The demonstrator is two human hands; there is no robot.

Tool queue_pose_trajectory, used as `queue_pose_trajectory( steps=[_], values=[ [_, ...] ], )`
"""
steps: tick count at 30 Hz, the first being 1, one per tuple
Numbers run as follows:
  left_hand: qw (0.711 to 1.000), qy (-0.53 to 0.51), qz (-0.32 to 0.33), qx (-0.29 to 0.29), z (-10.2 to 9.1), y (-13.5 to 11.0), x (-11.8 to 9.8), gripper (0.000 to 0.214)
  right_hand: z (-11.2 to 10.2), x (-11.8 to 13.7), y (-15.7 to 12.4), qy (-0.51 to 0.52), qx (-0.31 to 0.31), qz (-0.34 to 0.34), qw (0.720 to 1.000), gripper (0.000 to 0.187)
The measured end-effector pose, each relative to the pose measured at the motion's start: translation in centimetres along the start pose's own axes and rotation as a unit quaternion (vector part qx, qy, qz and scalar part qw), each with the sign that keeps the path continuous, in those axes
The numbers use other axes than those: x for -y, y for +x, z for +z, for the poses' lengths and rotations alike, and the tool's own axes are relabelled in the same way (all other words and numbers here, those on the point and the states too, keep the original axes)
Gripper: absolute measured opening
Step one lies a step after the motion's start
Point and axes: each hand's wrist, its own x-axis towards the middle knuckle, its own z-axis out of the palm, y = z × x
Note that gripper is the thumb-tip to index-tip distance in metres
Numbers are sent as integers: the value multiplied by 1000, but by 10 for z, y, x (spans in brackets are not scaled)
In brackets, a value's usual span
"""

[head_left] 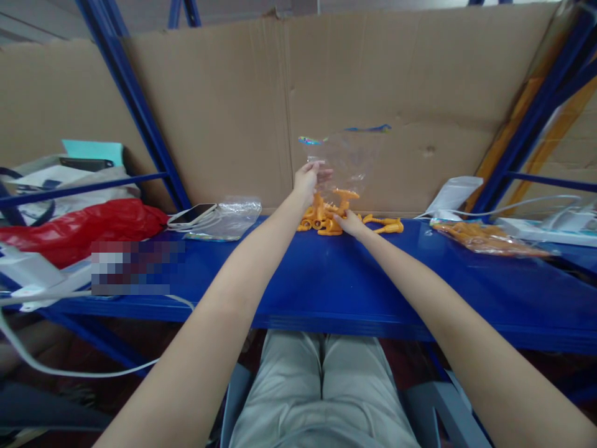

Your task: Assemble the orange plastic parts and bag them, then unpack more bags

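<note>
Orange pile: a heap of moulded orange plastic pieces (330, 229) on the blue surface (321, 280), in front of the person; their exact kind is too small to tell.
Clear bag: a transparent plastic bag (349, 158) with a blue strip along its upper edge, upright just above the orange pile; whether any piece is inside it I cannot tell.
Left hand: the hand (306, 178) is above the orange pile's left part, thumb and fingers nearly together, pinching the bag's near-left side.
Right hand: the hand (351, 223) is at the right part of the orange pile, fingers partly curled and touching pieces; whether they are closed on one is hidden.
Handling: a light pinch near the bag's rim should keep the film from collapsing; the right fingers would do well to take pieces by their thicker parts, clear of the film.
Filled bag: a clear packet of orange pieces (489, 238), well to the right of the orange pile.
Flat bag: an unfilled-looking clear packet (237, 218), left of the orange pile, with a phone (193, 214) beyond it.
Cardboard: a tall panel (219, 112) behind the orange pile.
</note>
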Motion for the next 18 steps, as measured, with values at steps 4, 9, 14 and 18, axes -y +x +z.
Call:
queue_pose_trajectory(
  steps=[4, 9, 14, 18],
  values=[
    [999, -11, 34, 23, -6, -1, -6, 34, 1, 13, 1, -34, 15, 23, 999, 40],
    [994, -9, 83, 65, -9, 0, -18, 32, -2, 30, -1, -105, 12, 56, 993, 39],
    [992, -11, 101, 81, -15, 4, -18, 32, -7, 43, -13, -192, 4, 97, 977, 40],
    [989, -28, 130, 69, -25, 11, -18, 35, -7, 45, -19, -260, -11, 59, 964, 39]
  ],
)
